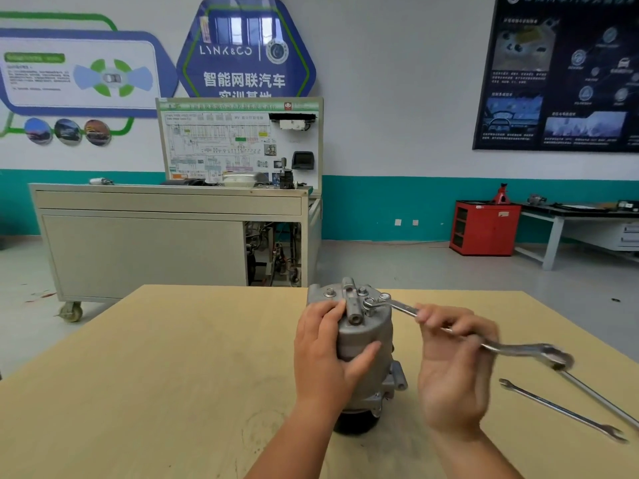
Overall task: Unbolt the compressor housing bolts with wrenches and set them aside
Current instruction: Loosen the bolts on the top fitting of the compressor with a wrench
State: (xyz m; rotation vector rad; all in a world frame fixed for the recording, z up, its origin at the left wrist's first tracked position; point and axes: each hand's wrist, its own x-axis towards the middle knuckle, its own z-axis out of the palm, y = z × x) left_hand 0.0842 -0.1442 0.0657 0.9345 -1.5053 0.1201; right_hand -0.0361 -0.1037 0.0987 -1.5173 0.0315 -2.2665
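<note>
A grey metal compressor (366, 340) stands upright on the wooden table (173, 357). Its top housing carries several bolts, one at the far left (329, 292) and one at the right (383, 298). My left hand (325, 354) grips the compressor body from the left, thumb across its front. My right hand (449, 368) pinches the shaft of a combination wrench (404, 309). The wrench's open end sits at a bolt (369, 303) on the right of the housing top. Its ring end (556, 356) sticks out to the right, blurred.
Two more wrenches lie on the table at the right, a slim one (560, 411) and a longer one (601, 399) running toward the table's right edge. Beyond the table stand a wheeled training cabinet (166, 236), a red cabinet (484, 228) and a workbench (581, 216).
</note>
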